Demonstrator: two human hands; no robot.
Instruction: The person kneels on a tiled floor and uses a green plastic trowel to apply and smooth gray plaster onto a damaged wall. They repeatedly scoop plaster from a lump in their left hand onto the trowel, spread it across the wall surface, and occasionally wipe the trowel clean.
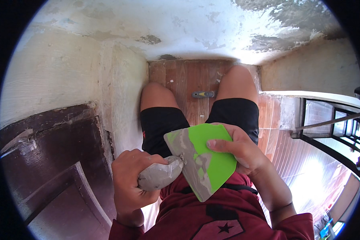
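Note:
My left hand is closed around a clear plastic bag filled with grey paste. The bag's narrow end touches the face of a bright green plastic spreader. Grey paste is smeared in a wide band along the spreader's left side. At the opposite side my right hand grips the spreader, its thumb lying on top and the other fingers mostly hidden underneath. Both hands are in front of my body, above my lap.
A grey-and-yellow hand tool lies on the wood-look floor between my knees. Ahead stands a white wall with grey patches. A dark brown door is on the left, and a black metal frame on the right.

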